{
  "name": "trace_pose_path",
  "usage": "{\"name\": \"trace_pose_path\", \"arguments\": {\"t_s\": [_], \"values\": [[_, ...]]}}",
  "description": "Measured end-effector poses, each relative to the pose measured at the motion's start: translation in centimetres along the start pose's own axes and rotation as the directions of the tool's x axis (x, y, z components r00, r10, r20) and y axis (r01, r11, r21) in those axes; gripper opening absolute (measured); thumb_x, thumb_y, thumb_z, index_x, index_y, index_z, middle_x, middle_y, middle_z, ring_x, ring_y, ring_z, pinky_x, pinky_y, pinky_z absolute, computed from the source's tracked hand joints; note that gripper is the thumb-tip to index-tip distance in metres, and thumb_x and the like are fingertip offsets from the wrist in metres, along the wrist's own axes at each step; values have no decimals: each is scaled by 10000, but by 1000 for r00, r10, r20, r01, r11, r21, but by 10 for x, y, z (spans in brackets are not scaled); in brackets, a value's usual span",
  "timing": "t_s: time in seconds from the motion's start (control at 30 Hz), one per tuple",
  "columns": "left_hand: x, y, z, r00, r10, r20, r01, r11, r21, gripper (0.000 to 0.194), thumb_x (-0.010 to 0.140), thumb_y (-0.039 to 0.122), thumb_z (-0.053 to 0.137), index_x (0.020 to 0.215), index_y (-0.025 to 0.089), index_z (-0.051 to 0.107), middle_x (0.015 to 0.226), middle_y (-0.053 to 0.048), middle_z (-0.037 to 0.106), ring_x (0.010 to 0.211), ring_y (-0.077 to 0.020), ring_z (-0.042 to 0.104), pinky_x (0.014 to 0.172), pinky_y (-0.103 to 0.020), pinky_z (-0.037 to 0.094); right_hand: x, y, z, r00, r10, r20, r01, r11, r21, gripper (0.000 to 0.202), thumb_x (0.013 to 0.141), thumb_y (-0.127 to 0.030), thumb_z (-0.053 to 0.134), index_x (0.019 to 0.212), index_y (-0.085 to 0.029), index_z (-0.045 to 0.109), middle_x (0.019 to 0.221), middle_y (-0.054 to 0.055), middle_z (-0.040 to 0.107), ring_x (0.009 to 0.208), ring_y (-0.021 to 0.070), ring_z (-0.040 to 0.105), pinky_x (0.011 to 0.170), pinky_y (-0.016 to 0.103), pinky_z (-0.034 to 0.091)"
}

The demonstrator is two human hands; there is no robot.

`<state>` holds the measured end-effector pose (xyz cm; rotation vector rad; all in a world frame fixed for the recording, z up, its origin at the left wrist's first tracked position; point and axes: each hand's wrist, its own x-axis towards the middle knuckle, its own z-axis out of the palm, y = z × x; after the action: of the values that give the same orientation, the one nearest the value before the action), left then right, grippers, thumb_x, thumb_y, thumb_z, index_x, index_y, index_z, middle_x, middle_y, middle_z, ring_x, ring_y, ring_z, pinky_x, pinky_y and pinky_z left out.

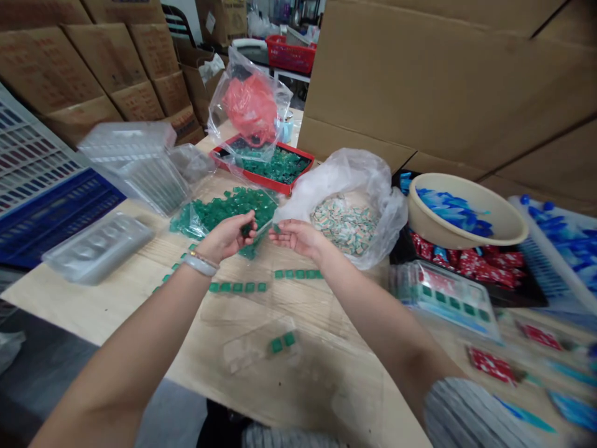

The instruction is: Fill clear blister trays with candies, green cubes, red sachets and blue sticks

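Note:
My left hand point(231, 235) is closed, its fingers curled around something dark green that looks like small square tiles. My right hand point(301, 238) pinches at its fingertips what seems to be one small green tile point(276, 228). Both are above the table, beside a clear plastic bag spilling a pile of green tiles point(224, 208). Rows of green tiles lie below the hands, one short row point(237, 287) under the left wrist and another point(298, 274) by the right forearm. Nearer me, a clear plastic tray point(242, 351) has two green tiles at its right end.
A white bag point(345, 180) of small printed pieces stands behind my right hand. Farther back is a red tray point(298, 177) of green tiles. To the right sit a cream basin point(466, 180) and filled clear packs point(448, 298); stacked clear trays point(97, 246) lie left.

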<state>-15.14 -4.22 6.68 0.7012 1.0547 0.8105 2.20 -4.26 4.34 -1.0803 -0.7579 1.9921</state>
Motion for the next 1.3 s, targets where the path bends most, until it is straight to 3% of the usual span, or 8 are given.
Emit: {"name": "trace_pose_path", "arguments": {"t_s": [0.07,0.2,0.43,0.5,0.67,0.77,1.0,1.3], "values": [[-6,-20,16,992,130,1,-127,971,201,148,694,259,596,773,134,586,561,18,501,450,-63,425,400,-168,317,-18,8,-6,999,36,-40,-34,998,53,96,746,-61,483,728,-155,477,640,32,645,624,132,636,624,267,514],[-12,-55,51,927,369,67,-340,752,565,193,643,246,622,796,129,640,686,-19,611,609,-115,523,567,-218,408,-51,23,-13,985,-18,-173,27,998,49,97,750,-95,524,697,-156,471,564,4,626,549,126,627,590,272,520],[-39,-74,87,873,425,240,-461,555,693,200,682,266,576,828,155,658,783,-42,653,726,-162,570,673,-258,416,-105,33,-37,955,-220,-199,172,957,-232,170,651,-219,667,704,-148,522,552,-24,616,505,103,604,505,211,488],[-46,-76,94,859,419,294,-497,543,677,180,682,250,570,811,160,658,776,-37,651,721,-155,565,670,-252,413,-116,34,-44,965,-191,-180,153,967,-205,190,648,-258,668,705,-143,529,563,-12,624,516,116,615,515,227,497],[-56,-82,108,930,302,211,-364,662,656,179,677,225,534,799,144,637,675,-10,616,482,-94,461,479,-225,362,-136,40,-50,973,-173,-150,160,982,-97,234,624,-298,685,723,-140,544,598,2,641,558,129,635,553,242,509],[-62,-88,115,920,337,200,-377,622,686,159,693,232,527,781,155,634,651,-8,608,528,-111,491,520,-230,381,-148,44,-48,965,-196,-175,187,980,-67,247,609,-300,695,715,-144,535,591,1,642,545,127,630,544,243,506],[-76,-113,130,791,474,387,-584,397,708,135,777,228,459,742,175,579,730,-23,596,711,-147,540,677,-262,407,-186,67,-52,943,-216,-253,257,956,140,266,606,-321,700,746,-158,544,619,12,657,568,146,636,564,273,515],[-90,-143,141,625,310,716,-780,232,581,151,830,192,409,868,195,555,832,-53,555,810,-158,510,725,-277,409,-224,113,-65,933,-94,-348,231,897,377,253,581,-300,731,698,-168,551,608,4,655,566,128,625,562,254,502]]}}
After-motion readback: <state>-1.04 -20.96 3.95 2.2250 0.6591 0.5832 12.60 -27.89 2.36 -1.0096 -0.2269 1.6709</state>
